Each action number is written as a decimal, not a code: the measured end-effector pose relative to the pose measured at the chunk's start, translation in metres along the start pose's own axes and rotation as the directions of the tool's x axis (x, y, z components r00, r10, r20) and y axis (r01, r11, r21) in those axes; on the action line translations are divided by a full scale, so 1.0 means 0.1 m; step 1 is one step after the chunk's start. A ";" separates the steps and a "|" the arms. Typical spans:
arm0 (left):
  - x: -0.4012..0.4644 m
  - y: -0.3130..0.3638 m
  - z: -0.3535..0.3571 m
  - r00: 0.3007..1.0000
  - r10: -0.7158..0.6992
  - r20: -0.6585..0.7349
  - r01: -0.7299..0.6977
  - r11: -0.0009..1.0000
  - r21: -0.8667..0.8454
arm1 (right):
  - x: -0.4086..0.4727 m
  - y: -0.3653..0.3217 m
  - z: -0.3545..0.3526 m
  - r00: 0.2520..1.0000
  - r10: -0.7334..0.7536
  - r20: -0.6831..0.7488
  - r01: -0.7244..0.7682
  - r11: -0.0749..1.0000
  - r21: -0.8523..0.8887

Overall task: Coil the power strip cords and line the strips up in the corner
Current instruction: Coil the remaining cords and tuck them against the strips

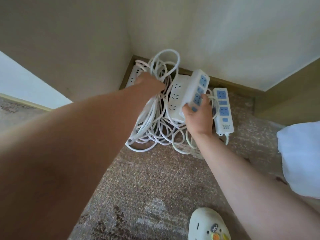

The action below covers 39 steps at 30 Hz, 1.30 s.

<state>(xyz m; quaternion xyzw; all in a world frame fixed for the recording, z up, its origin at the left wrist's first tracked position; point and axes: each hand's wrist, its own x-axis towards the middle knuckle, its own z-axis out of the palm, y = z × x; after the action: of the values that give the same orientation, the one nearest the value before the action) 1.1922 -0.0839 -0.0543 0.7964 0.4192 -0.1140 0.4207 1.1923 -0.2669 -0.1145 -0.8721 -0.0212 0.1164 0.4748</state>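
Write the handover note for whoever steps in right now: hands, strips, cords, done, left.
Left hand: grips a bundle of cord loops, lifted above the pile.
Right hand: holds a blue-socket strip by its lower end, tilted off the floor.
On the carpet in the corner: a white strip, another blue-socket strip, one more strip by the left wall.
Done: nothing lined up.
Left: coil the tangled cords, set the strips in a row.

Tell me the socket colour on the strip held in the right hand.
Light blue sockets on the held strip, seen in the head view.
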 end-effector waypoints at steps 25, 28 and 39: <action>-0.55 -0.63 0.24 0.891 0.450 0.058 -0.380 0.669 0.639 | -0.24 0.07 0.13 0.995 -0.054 0.083 0.075 0.955 -0.287; -0.45 -0.47 0.26 0.901 0.428 0.073 -0.378 0.689 0.618 | -0.25 0.07 0.11 0.996 -0.064 0.058 0.076 0.969 -0.236; 0.06 -0.45 0.26 0.897 0.353 0.268 -0.440 0.772 0.459 | -0.09 0.10 0.12 0.976 -0.170 0.136 0.217 0.823 -0.525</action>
<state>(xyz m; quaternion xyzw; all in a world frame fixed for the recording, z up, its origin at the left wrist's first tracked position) 1.1661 -0.0869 -0.0997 0.9366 0.1594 -0.1947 0.2437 1.1802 -0.2633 -0.1273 -0.9577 -0.1610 0.0932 0.2198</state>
